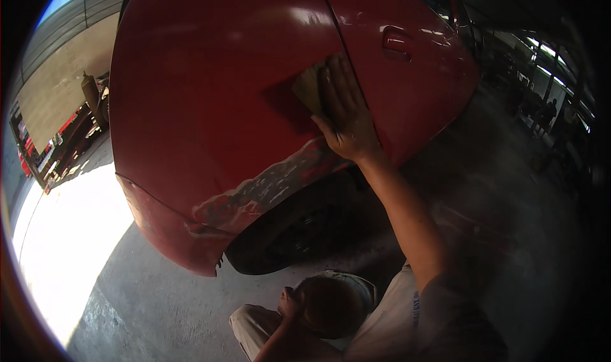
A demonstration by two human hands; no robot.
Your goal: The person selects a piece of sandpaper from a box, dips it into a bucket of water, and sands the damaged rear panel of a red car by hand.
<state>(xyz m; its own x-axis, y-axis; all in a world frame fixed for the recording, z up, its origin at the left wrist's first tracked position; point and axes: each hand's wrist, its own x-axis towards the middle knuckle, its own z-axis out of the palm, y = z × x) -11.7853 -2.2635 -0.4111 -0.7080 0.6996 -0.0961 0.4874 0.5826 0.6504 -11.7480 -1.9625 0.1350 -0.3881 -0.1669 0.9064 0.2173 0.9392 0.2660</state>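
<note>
The right hand [347, 110] lies open and flat, fingers stretched out and close together, over a tan pad [307, 94] on the side of a red car [210, 88]; the pad's left part shows beyond the fingers, just beside the seam [344, 40] that runs down toward the wheel arch. Next to the pad is a darker patch [280, 101], and whether it is shadow or damp I cannot tell. Below, along the arch above the wheel [293, 228], runs a rough grey and pale patch [254, 193] where the red is missing, apart from the pad. The left hand [291, 303] is low down between the knees, its fingers curled beside a dark round thing [331, 305], perhaps a tub; I cannot tell whether it grips it. The step in hand looks like rubbing down the smooth red paint above the rough patch. The next move seems to call for an even, flat press with the right palm, keeping the pad's edge from digging into the paint or catching in the seam, while the left hand can stay out of the way.
</note>
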